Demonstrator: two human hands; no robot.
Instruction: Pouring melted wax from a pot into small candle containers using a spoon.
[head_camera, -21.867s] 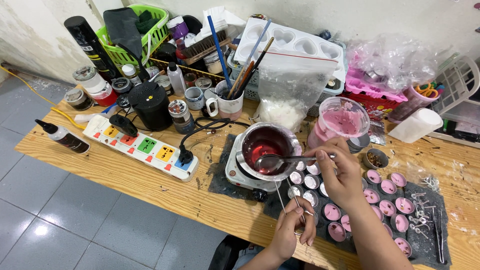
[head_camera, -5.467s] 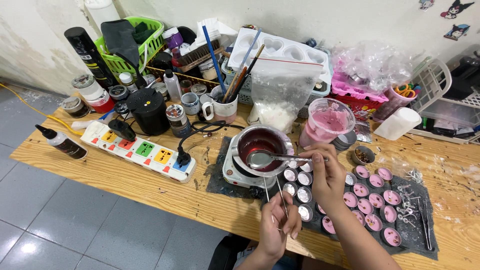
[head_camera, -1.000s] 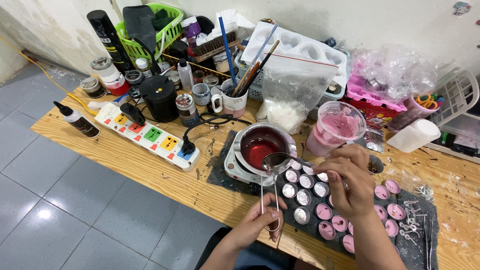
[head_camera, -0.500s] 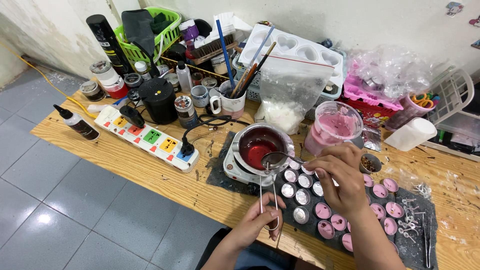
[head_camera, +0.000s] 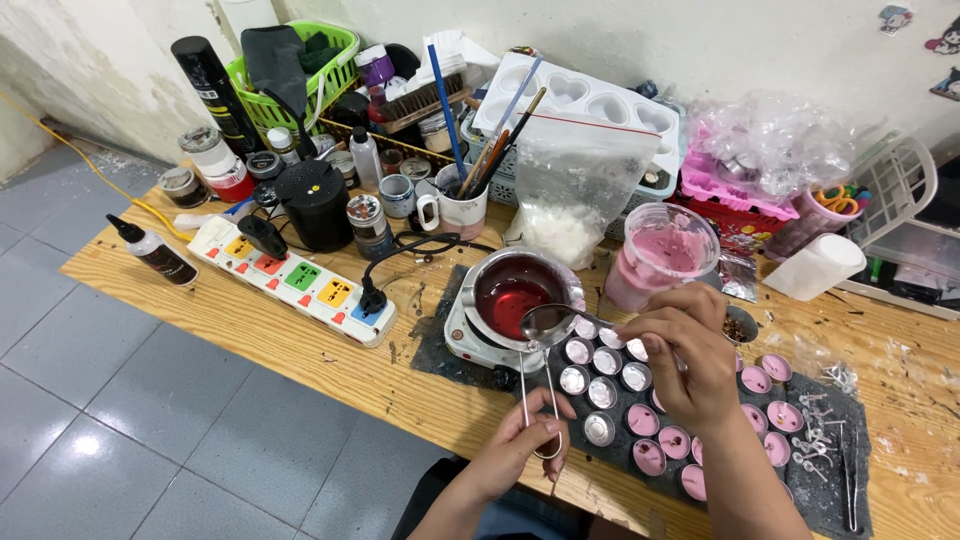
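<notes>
My right hand (head_camera: 685, 355) holds a metal spoon (head_camera: 548, 322) by its handle, the bowl hovering at the rim of a small metal pot of dark red liquid wax (head_camera: 515, 293) on a white hot plate (head_camera: 466, 338). My left hand (head_camera: 522, 442) grips long metal tweezers (head_camera: 536, 392) near the table's front edge, their tips pointing up under the spoon. Several small round tins (head_camera: 603, 392), some empty and some filled with pink wax, lie on a dark mat (head_camera: 830, 490) to the right of the pot.
A white power strip (head_camera: 300, 280) with coloured switches lies left of the hot plate. Behind stand a clear cup of pink wax (head_camera: 660, 255), a bag of white flakes (head_camera: 572, 195), a mug of brushes (head_camera: 458, 205), a black cylinder (head_camera: 312, 205), jars and a green basket (head_camera: 305, 70).
The view has shifted slightly. My right hand keeps the spoon at the pot's rim and my left hand still holds the tweezers below it; both have barely moved.
</notes>
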